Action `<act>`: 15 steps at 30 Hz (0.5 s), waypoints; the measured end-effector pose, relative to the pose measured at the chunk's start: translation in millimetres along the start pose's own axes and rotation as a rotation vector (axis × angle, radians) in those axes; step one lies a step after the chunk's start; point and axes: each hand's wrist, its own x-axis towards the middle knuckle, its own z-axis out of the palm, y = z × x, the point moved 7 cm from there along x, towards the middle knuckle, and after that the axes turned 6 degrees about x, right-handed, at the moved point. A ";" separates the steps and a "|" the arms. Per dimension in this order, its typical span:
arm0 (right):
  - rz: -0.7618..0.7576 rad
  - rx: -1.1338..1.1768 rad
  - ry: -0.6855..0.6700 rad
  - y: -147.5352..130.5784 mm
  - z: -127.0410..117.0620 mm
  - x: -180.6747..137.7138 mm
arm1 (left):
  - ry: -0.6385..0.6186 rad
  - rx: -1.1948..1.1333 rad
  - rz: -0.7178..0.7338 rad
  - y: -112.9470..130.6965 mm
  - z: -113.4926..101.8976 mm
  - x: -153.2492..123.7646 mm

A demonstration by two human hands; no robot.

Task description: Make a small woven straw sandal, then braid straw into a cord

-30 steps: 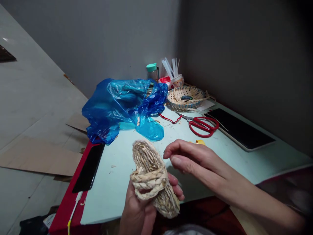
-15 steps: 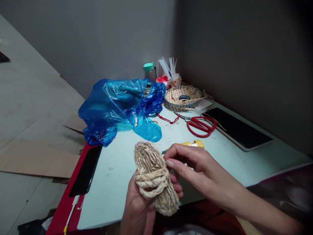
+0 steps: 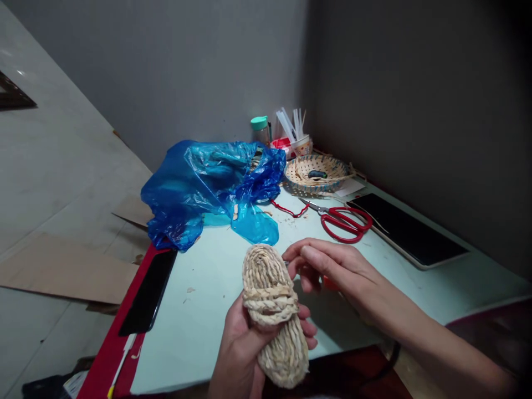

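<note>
My left hand is closed around a small woven straw slipper. The slipper is made of coiled, twisted cord, has braided straps across its middle and points its toe toward the far side of the table. To its right, my right hand is held close to the slipper's edge, fingers curled and thumb near the index finger. An orange part shows below these fingers; the rest of that object is hidden by the hand. A dark cord hangs below the right wrist.
Beyond the hands are red-handled scissors, a red string and a blue plastic bag. A woven basket and a cup of translucent sticks stand behind. A tablet lies right, a phone left.
My left hand has turned the slipper more upright. My right hand has come away from its edge, over where the yellow tool lay; that tool's yellow body no longer shows. The view has shifted slightly.
</note>
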 end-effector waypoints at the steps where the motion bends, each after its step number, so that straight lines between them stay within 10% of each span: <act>1: -0.021 -0.078 0.016 -3.9 -1.0 0.5 | -0.014 0.003 -0.012 -0.8 1.7 -0.6; 15: -0.003 -0.099 -0.063 -1.1 9.5 23.2 | 0.051 0.153 -0.015 -4.8 -3.2 3.8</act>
